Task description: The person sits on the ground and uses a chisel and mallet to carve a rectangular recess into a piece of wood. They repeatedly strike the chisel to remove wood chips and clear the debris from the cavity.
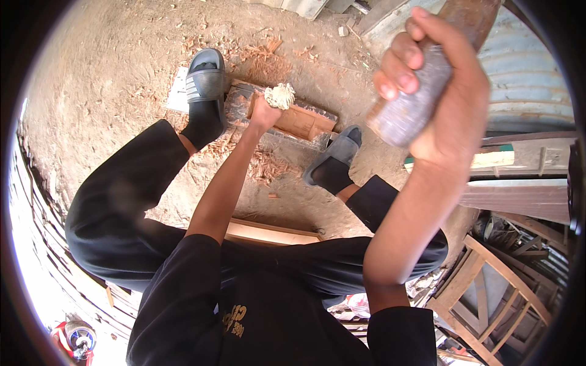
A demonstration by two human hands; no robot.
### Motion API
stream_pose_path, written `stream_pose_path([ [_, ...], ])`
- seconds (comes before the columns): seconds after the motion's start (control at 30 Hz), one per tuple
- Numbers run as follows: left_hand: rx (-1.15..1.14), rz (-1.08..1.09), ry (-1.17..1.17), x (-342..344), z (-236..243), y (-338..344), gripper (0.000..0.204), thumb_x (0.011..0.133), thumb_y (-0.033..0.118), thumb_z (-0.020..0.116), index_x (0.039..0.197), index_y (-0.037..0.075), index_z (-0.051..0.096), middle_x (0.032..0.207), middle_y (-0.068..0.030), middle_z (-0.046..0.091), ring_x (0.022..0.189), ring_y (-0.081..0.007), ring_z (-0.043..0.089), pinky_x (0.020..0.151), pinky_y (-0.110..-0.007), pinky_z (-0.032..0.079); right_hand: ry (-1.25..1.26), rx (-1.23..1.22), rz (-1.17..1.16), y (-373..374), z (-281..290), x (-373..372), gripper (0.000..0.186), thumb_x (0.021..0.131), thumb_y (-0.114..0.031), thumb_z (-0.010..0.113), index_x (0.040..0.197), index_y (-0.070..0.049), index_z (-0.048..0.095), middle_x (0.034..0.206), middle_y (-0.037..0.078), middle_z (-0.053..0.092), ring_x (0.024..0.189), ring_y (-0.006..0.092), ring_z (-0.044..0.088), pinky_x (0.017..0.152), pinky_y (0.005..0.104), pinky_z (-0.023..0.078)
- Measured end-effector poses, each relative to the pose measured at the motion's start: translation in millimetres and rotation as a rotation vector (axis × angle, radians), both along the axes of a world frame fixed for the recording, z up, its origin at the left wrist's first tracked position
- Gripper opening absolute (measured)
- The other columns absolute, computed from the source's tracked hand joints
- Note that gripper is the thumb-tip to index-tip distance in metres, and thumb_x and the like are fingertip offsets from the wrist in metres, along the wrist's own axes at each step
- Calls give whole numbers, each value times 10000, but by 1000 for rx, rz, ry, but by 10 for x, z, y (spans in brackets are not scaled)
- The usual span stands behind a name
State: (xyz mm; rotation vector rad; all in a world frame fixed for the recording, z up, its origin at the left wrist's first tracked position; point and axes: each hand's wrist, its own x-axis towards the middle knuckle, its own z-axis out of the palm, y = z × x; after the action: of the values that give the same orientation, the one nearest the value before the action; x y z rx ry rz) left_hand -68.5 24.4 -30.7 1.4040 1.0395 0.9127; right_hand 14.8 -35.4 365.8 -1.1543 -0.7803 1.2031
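My right hand (pixel 455 91) is raised high at the upper right, its fingers wrapped round a thick, worn wooden mallet (pixel 418 100). The mallet's far part runs out past the top edge. Lower down, my left hand (pixel 262 114) is closed round the handle of what looks like a chisel. Only the frayed, pale, mushroomed top of the chisel (pixel 279 96) shows; its blade is hidden. Below that hand lies a dark-faced wooden block (pixel 240 104) with a long reddish recess cut into it. My sandalled feet flank the block, the left one close against its end.
Wood shavings (pixel 265 168) litter the dirt floor around the block. A plank seat (pixel 268 233) is beneath me. Corrugated metal sheeting (pixel 525 79) and stacked boards (pixel 519 198) stand on the right. A slatted wooden frame (pixel 488 299) leans at the lower right.
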Motion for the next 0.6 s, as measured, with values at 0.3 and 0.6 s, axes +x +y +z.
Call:
stream_pose_path([
  [0.3, -25, 55, -63, -71, 237, 25, 238, 743, 33, 619, 980, 8, 613, 937, -100, 658, 862, -148, 612, 762, -301, 474, 106, -786, 117, -515, -1932, -37, 123, 781, -119, 604, 750, -45, 511, 582, 23, 510, 443, 107, 470, 411, 260, 414],
  [0.6, -82, 29, -14, -122, -567, 107, 251, 752, -1, 578, 1001, -5, 604, 943, -95, 644, 858, -184, 601, 782, -301, 463, -143, -326, -22, -100, -304, 62, 194, 795, -175, 613, 848, -4, 538, 603, 6, 482, 452, 85, 441, 409, 237, 400],
])
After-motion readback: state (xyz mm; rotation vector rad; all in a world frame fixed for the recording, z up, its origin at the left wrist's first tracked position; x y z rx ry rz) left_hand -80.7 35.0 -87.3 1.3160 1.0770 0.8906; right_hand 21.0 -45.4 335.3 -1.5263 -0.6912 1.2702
